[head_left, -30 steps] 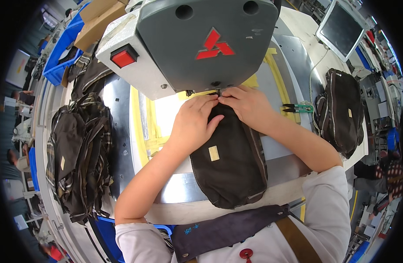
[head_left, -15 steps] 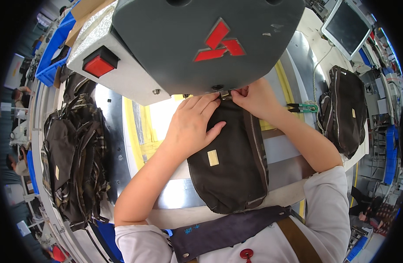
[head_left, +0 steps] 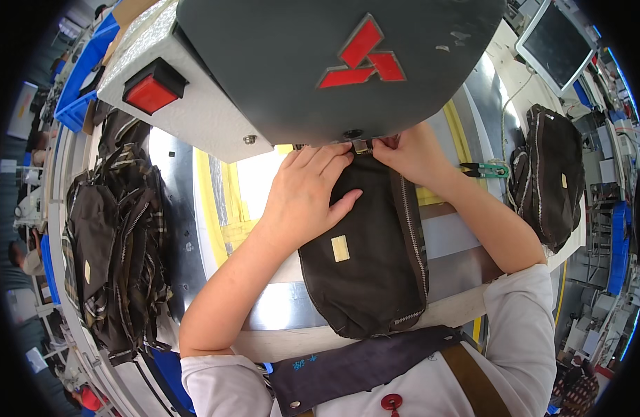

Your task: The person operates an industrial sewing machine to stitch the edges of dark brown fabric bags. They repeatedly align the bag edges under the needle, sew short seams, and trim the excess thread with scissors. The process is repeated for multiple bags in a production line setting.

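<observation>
My left hand lies spread flat on the dark brown pouch, which rests on the metal table under the sewing machine head. At one o'clock, my right hand pinches the pouch's top edge.

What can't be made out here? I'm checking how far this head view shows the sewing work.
- Needle area: hidden behind the grey machine head.
- Dark bag top edge: covered by the left hand and right hand.
- Right fingertips: tucked under the machine head.
- Monitor: screen too dark to make out.
</observation>
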